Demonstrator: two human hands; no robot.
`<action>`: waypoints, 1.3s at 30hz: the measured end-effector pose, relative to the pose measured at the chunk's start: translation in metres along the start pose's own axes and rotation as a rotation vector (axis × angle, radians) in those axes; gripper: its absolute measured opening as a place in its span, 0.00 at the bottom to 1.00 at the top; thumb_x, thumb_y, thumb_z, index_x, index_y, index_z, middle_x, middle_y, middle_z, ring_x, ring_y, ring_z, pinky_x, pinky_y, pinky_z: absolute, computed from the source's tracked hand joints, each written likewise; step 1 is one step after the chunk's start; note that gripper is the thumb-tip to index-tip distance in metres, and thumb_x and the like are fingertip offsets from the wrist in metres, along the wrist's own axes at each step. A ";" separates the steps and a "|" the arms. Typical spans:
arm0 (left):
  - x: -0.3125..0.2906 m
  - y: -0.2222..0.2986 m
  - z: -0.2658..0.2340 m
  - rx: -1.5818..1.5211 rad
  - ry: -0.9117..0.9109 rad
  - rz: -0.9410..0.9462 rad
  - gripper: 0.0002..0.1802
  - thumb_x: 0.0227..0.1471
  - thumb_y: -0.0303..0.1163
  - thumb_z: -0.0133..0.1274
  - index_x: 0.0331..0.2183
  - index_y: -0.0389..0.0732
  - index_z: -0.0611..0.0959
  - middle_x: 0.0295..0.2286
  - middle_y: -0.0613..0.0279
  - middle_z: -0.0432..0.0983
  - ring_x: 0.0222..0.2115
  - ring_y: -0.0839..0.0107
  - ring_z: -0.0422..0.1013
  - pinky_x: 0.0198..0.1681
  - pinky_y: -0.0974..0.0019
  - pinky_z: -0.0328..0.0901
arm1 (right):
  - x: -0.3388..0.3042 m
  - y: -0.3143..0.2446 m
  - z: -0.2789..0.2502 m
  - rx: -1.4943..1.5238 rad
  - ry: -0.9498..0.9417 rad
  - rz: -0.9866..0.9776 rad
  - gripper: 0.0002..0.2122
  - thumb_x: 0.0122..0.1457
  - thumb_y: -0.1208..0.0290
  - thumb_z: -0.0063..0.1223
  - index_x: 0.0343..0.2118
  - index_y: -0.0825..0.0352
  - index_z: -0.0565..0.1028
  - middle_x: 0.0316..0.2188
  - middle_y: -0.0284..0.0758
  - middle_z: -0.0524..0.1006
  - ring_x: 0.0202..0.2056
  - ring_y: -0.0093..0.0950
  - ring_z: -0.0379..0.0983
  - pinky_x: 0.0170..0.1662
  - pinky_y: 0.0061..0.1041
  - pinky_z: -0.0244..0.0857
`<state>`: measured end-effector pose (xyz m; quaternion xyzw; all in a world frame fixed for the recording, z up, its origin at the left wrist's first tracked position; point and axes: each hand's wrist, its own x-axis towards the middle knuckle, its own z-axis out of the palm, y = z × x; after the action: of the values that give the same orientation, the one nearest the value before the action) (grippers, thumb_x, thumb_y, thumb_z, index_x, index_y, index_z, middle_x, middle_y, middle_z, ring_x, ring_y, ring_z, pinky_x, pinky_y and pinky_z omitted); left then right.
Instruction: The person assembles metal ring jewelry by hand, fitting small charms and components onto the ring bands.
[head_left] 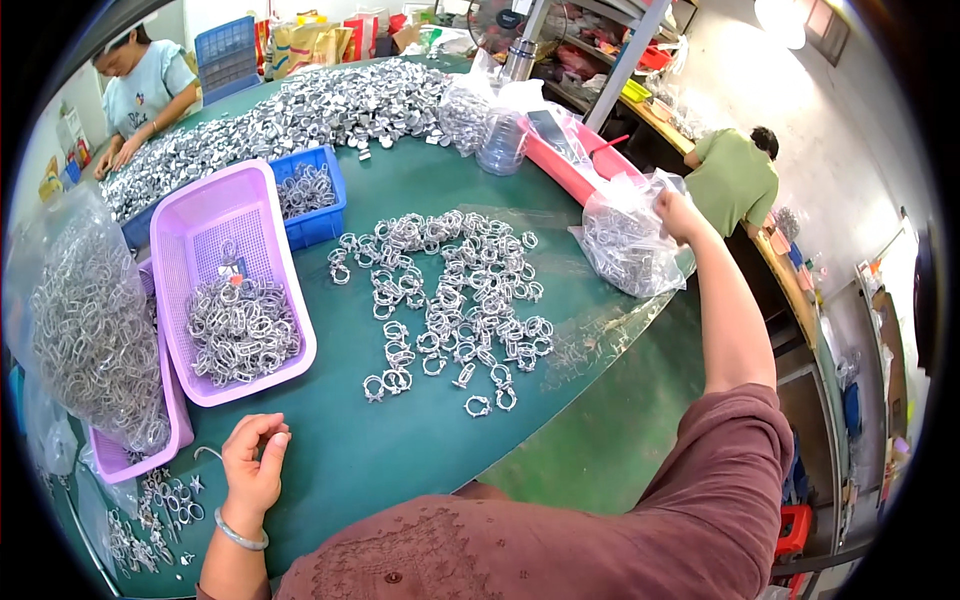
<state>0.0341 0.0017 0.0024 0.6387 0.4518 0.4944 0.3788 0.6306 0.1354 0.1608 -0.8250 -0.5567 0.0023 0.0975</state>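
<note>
My right hand is closed on the upper part of a clear plastic bag at the right edge of the table. Many small silvery metal pieces show through the bag's wall. My left hand hovers by the near left of the table, fingers curled in, with nothing visible in it. Beside it lies a thin curved piece. Loose silvery metal rings are spread over the green table between my hands. A lilac basket left of them holds a heap of similar pieces.
A big bag of rings rests in another lilac basket at left. Behind are a blue bin, a large pile of metal parts and a pink tray. Two people work farther off.
</note>
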 end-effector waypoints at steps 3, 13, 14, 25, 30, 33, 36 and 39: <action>-0.004 0.001 -0.003 0.007 -0.035 -0.007 0.08 0.48 0.20 0.49 0.35 0.33 0.76 0.29 0.61 0.69 0.28 0.76 0.68 0.33 0.75 0.65 | -0.024 0.006 0.000 -0.072 -0.374 0.041 0.09 0.54 0.72 0.41 0.34 0.70 0.70 0.16 0.38 0.74 0.14 0.29 0.68 0.16 0.28 0.62; -0.007 0.009 0.000 0.008 -0.073 0.033 0.08 0.46 0.20 0.51 0.34 0.33 0.76 0.26 0.60 0.71 0.26 0.75 0.68 0.30 0.75 0.64 | -0.051 0.040 -0.004 -0.089 0.336 0.006 0.11 0.50 0.76 0.43 0.37 0.72 0.72 0.21 0.43 0.75 0.17 0.35 0.72 0.27 0.31 0.67; -0.005 0.002 -0.006 0.036 -0.049 0.015 0.09 0.46 0.20 0.51 0.34 0.33 0.77 0.26 0.59 0.71 0.26 0.75 0.68 0.30 0.75 0.64 | -0.046 0.006 0.009 -0.115 0.474 -0.118 0.08 0.49 0.79 0.44 0.33 0.71 0.72 0.26 0.43 0.75 0.35 0.44 0.70 0.40 0.35 0.64; -0.010 0.006 -0.006 0.034 -0.085 0.036 0.09 0.46 0.20 0.51 0.35 0.33 0.77 0.28 0.58 0.72 0.27 0.74 0.69 0.30 0.75 0.65 | -0.126 -0.135 0.108 0.269 -0.069 -0.696 0.13 0.47 0.71 0.53 0.38 0.66 0.73 0.33 0.42 0.72 0.39 0.40 0.69 0.43 0.33 0.63; -0.011 0.008 -0.006 0.018 -0.096 0.013 0.10 0.46 0.20 0.51 0.35 0.33 0.77 0.28 0.58 0.72 0.28 0.74 0.70 0.31 0.75 0.65 | -0.132 -0.153 0.121 0.210 -0.131 -0.688 0.14 0.47 0.72 0.53 0.39 0.62 0.73 0.33 0.40 0.70 0.40 0.39 0.67 0.43 0.32 0.62; -0.010 0.009 -0.008 0.015 -0.116 0.019 0.09 0.47 0.20 0.50 0.35 0.33 0.77 0.29 0.60 0.71 0.28 0.75 0.70 0.31 0.76 0.65 | -0.132 -0.155 0.120 0.200 -0.149 -0.733 0.12 0.46 0.74 0.54 0.36 0.62 0.73 0.32 0.40 0.70 0.38 0.39 0.68 0.42 0.32 0.63; -0.008 0.012 -0.008 0.027 -0.125 0.040 0.09 0.47 0.20 0.50 0.35 0.33 0.77 0.29 0.60 0.72 0.28 0.75 0.70 0.32 0.75 0.66 | -0.132 -0.157 0.115 0.223 -0.115 -0.727 0.06 0.44 0.76 0.54 0.28 0.66 0.73 0.28 0.39 0.71 0.33 0.39 0.70 0.37 0.33 0.64; -0.011 0.015 -0.009 0.035 -0.127 0.046 0.10 0.46 0.20 0.51 0.35 0.33 0.77 0.29 0.59 0.73 0.29 0.73 0.71 0.32 0.74 0.66 | -0.138 -0.166 0.106 0.253 -0.006 -0.680 0.06 0.44 0.77 0.53 0.28 0.68 0.72 0.26 0.41 0.73 0.33 0.40 0.70 0.37 0.33 0.64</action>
<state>0.0276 -0.0132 0.0146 0.6856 0.4207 0.4534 0.3838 0.4137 0.0854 0.0700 -0.5741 -0.7948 0.0408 0.1923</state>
